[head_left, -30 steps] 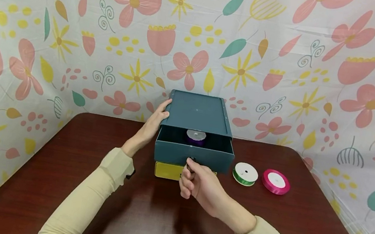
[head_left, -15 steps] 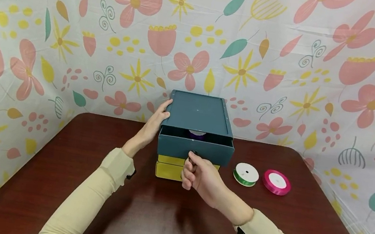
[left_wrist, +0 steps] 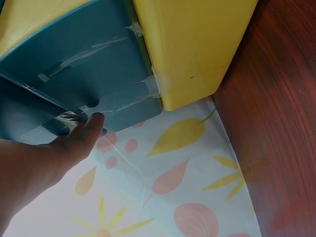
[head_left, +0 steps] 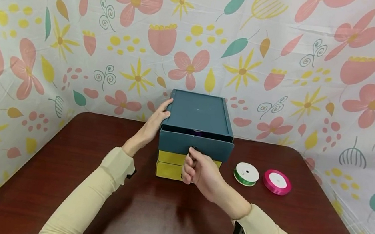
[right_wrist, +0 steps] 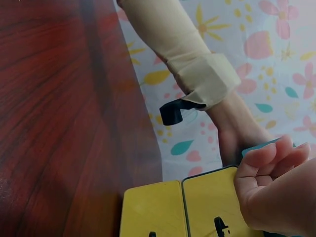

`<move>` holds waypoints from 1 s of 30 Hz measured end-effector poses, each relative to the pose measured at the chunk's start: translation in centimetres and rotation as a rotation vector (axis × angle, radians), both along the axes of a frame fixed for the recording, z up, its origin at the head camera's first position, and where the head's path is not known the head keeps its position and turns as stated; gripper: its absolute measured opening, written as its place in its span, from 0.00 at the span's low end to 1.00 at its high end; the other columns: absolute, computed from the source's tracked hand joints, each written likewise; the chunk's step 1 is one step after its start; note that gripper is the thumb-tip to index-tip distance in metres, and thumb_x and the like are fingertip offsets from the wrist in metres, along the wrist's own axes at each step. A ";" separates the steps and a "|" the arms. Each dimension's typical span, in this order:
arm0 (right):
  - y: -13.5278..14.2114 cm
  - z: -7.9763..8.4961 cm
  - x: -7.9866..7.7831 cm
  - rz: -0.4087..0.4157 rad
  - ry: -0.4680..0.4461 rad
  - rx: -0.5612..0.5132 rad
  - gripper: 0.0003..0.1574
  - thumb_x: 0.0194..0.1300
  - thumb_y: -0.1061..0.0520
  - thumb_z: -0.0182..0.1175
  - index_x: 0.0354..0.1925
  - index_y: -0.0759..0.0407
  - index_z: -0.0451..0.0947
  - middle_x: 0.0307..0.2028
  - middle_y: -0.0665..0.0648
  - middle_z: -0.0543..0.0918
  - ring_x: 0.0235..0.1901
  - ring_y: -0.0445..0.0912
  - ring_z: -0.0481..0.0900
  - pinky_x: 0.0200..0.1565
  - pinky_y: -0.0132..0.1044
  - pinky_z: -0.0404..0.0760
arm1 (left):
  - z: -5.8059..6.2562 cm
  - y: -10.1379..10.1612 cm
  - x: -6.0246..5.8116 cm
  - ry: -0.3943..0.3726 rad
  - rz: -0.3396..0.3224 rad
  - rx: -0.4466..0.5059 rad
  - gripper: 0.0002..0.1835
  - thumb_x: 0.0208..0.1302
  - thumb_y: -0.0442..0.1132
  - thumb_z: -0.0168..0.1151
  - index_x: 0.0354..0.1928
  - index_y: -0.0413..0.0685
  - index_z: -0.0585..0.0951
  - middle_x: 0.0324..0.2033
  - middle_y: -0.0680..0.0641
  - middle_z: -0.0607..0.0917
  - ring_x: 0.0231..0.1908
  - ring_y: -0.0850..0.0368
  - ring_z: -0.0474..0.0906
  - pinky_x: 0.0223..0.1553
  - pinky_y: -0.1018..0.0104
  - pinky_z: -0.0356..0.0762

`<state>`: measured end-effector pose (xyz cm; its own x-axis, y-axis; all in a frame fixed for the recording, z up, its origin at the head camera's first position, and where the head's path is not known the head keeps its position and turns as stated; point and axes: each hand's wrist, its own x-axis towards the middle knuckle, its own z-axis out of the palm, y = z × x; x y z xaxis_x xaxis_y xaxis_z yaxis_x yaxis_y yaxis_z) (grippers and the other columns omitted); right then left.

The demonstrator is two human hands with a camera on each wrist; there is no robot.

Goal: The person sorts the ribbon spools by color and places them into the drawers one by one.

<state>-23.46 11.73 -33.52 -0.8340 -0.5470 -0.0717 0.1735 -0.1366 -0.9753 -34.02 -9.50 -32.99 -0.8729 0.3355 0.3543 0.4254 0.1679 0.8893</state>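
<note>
A small drawer cabinet [head_left: 198, 112] with a dark teal top stands at the table's far side. Its teal top drawer [head_left: 175, 142] sticks out slightly, leaving a narrow gap in which a sliver of a purple spool [head_left: 198, 133] shows. My right hand [head_left: 205, 175] pinches the small dark handle at that drawer's front; in the right wrist view its fingers [right_wrist: 260, 157] are curled, and the handle is hidden. My left hand [head_left: 151, 124] rests along the cabinet's left side, and the left wrist view shows its fingers [left_wrist: 91, 129] extended against the teal side wall.
Yellow drawers [head_left: 168, 171] sit beneath the teal one. Right of the cabinet lie a white spool of green ribbon [head_left: 246, 174] and a spool of pink ribbon [head_left: 277, 182] on the dark red-brown table [head_left: 143, 215]. A flowered cloth [head_left: 275, 37] hangs behind.
The teal drawer has slid inward, pushed by my right hand, and the purple spool has gone mostly out of sight. More of the yellow drawers shows. My left hand has stayed put.
</note>
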 end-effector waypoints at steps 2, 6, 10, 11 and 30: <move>0.0 0.0 -0.1 -0.006 -0.001 0.001 0.27 0.77 0.42 0.36 0.25 0.55 0.62 0.14 0.49 0.66 0.19 0.43 0.68 0.33 0.37 0.68 | 0.0 0.0 0.0 -0.001 0.003 0.000 0.34 0.71 0.56 0.36 0.77 0.61 0.47 0.77 0.55 0.44 0.76 0.54 0.39 0.73 0.43 0.41; 0.0 -0.1 -0.5 -0.016 0.003 0.002 0.27 0.77 0.42 0.36 0.25 0.55 0.62 0.14 0.49 0.66 0.19 0.43 0.68 0.33 0.37 0.68 | 0.0 0.0 0.0 0.002 0.006 -0.008 0.34 0.71 0.56 0.36 0.77 0.61 0.47 0.77 0.55 0.44 0.76 0.54 0.39 0.74 0.44 0.41; 0.0 0.0 -0.7 -0.025 0.007 0.002 0.27 0.77 0.42 0.37 0.25 0.55 0.61 0.14 0.49 0.65 0.19 0.43 0.67 0.34 0.38 0.68 | 0.2 0.0 0.0 0.001 0.001 -0.014 0.33 0.72 0.54 0.34 0.77 0.60 0.47 0.77 0.54 0.42 0.77 0.54 0.38 0.74 0.44 0.40; 0.0 0.0 -0.8 -0.028 0.007 0.001 0.27 0.77 0.42 0.37 0.25 0.55 0.61 0.14 0.49 0.65 0.19 0.44 0.67 0.34 0.38 0.68 | 0.3 0.0 0.0 -0.001 -0.005 -0.012 0.33 0.72 0.53 0.34 0.77 0.59 0.46 0.77 0.53 0.42 0.77 0.53 0.38 0.74 0.44 0.40; -0.2 -1.6 -1.4 0.017 0.031 0.036 0.24 0.74 0.41 0.45 0.29 0.58 0.67 0.16 0.51 0.63 0.18 0.44 0.67 0.30 0.37 0.69 | 2.3 0.2 2.4 -0.035 -0.040 0.010 0.33 0.74 0.45 0.33 0.77 0.48 0.44 0.77 0.46 0.40 0.77 0.48 0.36 0.74 0.43 0.39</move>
<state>-24.90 11.52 -35.07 -0.8270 -0.5584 -0.0657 0.1445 -0.0982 -0.9846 -31.61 -9.32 -30.64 -0.8709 0.3667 0.3271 0.4002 0.1429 0.9052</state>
